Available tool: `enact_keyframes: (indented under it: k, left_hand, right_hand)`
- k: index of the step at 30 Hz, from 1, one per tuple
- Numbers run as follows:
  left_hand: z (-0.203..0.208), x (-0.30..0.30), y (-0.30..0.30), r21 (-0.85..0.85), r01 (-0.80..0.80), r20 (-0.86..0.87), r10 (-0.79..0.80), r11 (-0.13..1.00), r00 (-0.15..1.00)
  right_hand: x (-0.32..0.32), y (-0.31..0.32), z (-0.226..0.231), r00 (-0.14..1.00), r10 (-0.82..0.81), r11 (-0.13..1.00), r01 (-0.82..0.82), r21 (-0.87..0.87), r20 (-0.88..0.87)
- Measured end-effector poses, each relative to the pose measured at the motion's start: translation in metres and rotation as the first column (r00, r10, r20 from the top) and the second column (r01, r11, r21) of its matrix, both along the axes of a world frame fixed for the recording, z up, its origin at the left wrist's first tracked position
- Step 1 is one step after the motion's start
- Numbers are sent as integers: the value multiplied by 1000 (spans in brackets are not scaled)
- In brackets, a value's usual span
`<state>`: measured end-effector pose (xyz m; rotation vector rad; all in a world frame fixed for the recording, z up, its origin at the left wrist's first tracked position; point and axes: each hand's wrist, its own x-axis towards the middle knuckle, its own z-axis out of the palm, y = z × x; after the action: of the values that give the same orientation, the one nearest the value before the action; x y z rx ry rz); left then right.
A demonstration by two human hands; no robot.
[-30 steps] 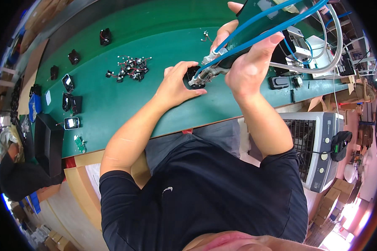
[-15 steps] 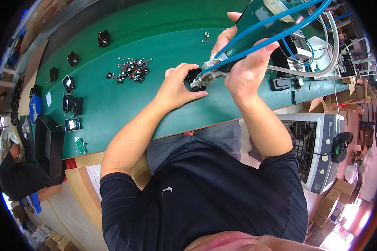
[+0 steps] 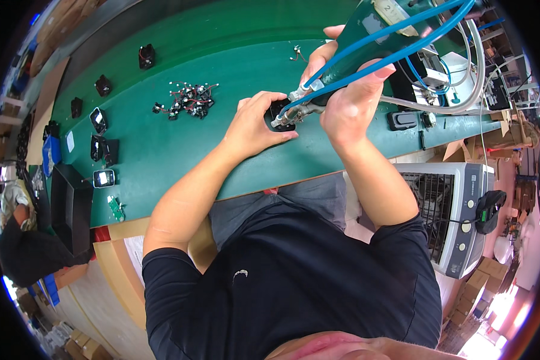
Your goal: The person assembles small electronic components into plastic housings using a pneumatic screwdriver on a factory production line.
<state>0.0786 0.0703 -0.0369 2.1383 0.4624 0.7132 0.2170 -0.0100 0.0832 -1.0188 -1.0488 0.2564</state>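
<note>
My left hand (image 3: pixel 257 127) curves its thumb and fingers round a small black plastic housing (image 3: pixel 287 126), keeping it on the green table. Above it, my right hand (image 3: pixel 353 111) is wrapped round a handheld air-powered tool (image 3: pixel 305 112) with metal fittings and blue hoses. The tool's metal tip reaches down into the housing, between the left thumb and fingers. What the tip touches inside is hidden. The tool's upper body is partly covered by the hoses and the right fingers.
A heap of small wired parts (image 3: pixel 191 101) lies left of my hands. Several black housings (image 3: pixel 104 86) stand along the table's left side, near a green circuit board (image 3: pixel 115 207) and a black bin (image 3: pixel 72 210). Rightward are a black case (image 3: pixel 402 120) and hoses.
My right hand and the tool have shifted very slightly left. The left hand and the housing stay where they were.
</note>
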Motion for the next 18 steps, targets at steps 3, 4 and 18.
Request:
enact_keyframes:
  k: [3, 4, 18]
  left_hand:
    - [4, 0, -1, -27, 6, -52, -7, 1000, 999]
    - [2, -1, -1, -43, 10, -55, -12, 999, 998]
    - [9, -2, -7, 56, 8, -144, 1, 998, 990]
  right_hand:
    - [-1, 0, -5, 991, 70, 997, -66, 42, -115]
    - [-3, -1, -4, 991, 70, 997, -65, 45, -114]
    - [12, -7, 153, 975, 220, 950, -213, 231, -9]
